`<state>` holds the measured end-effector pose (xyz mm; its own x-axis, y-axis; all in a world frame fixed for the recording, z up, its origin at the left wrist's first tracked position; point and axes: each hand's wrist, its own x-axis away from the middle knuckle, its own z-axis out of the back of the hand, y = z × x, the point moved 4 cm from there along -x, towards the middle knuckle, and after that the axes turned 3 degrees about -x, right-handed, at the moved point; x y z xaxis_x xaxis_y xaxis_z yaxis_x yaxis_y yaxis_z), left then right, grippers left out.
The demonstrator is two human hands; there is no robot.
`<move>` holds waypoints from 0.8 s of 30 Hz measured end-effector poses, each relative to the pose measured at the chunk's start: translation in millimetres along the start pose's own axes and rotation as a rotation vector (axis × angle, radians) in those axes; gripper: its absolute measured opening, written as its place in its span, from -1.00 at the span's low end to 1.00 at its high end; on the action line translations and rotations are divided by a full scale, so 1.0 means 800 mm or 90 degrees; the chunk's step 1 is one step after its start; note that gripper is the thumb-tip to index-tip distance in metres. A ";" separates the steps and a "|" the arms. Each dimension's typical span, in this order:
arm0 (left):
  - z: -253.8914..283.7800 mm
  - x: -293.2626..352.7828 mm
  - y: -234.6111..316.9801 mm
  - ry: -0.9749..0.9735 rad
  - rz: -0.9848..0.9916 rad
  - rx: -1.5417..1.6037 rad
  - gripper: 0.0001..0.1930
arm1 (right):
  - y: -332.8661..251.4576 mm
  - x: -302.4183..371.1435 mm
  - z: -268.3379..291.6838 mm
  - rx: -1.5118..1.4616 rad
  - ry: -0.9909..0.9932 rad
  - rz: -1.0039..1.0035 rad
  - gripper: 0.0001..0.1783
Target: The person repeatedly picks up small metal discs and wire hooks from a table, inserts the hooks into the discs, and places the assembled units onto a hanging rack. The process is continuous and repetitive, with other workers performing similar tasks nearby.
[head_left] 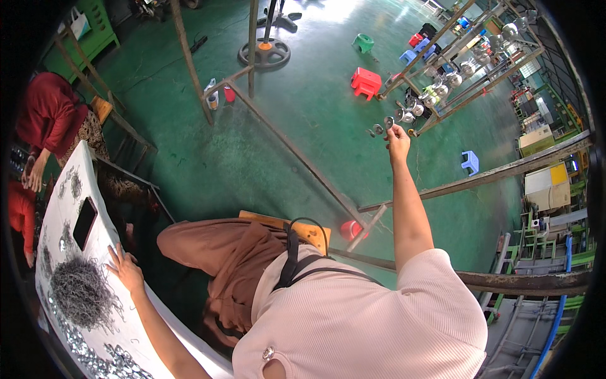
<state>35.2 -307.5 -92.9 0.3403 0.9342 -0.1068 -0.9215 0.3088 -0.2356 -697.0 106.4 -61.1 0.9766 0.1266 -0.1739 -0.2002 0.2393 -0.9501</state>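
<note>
My left hand (126,270) rests with fingers spread on the edge of the white tabletop (158,316). Beside it lies a tangled heap of thin dark wire hooks (81,292), and a black phone (85,224) is just beyond. Shiny metal pieces (82,350) are scattered along the table's near left part. Stretched out far to the right, my right hand (398,144) pinches a small round metal piece (389,122). Another small round piece (378,129) is close by its fingertips. Similar shiny round pieces (407,114) hang in a row along a rack just past the hand.
A wooden-topped seat (309,234) is under me. Rusty frame bars (297,161) cross the green floor. Red (366,82), green (363,43) and blue (470,162) stools stand about. At the left, a person in red (53,107) works at the table's far end.
</note>
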 end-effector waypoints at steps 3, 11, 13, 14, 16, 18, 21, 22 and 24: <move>0.003 0.000 0.003 -0.003 0.002 0.006 -0.87 | 0.007 0.000 0.005 0.002 0.006 0.021 -0.83; 0.001 0.000 -0.003 0.000 0.004 -0.001 -0.87 | 0.006 0.018 0.006 0.097 0.095 0.099 -0.79; 0.007 0.007 -0.008 0.008 0.005 -0.001 -0.88 | -0.001 0.026 0.003 0.145 0.121 0.187 -0.75; 0.003 0.008 -0.009 0.018 0.018 0.017 -0.86 | 0.006 0.025 0.008 0.199 0.153 0.202 -0.73; 0.018 0.000 0.027 -0.049 0.011 0.047 -0.89 | 0.046 0.007 0.051 0.180 0.195 0.186 -0.78; 0.016 0.003 0.017 -0.015 0.025 0.063 -0.89 | 0.028 0.017 0.041 0.135 0.202 0.182 -0.83; 0.014 0.005 0.009 0.005 0.028 0.074 -0.88 | 0.024 0.022 0.035 0.068 0.192 0.121 -0.86; 0.014 0.005 0.009 0.010 0.028 0.079 -0.88 | 0.019 0.020 0.032 0.072 0.194 0.120 -0.86; 0.019 0.005 0.014 0.004 0.028 0.083 -0.88 | 0.018 0.022 0.038 0.090 0.201 0.111 -0.86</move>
<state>23.5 -297.8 -81.1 0.3001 0.9462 -0.1207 -0.9518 0.2888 -0.1030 -684.7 141.2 -69.9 0.8984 -0.1200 -0.4225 -0.3534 0.3734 -0.8577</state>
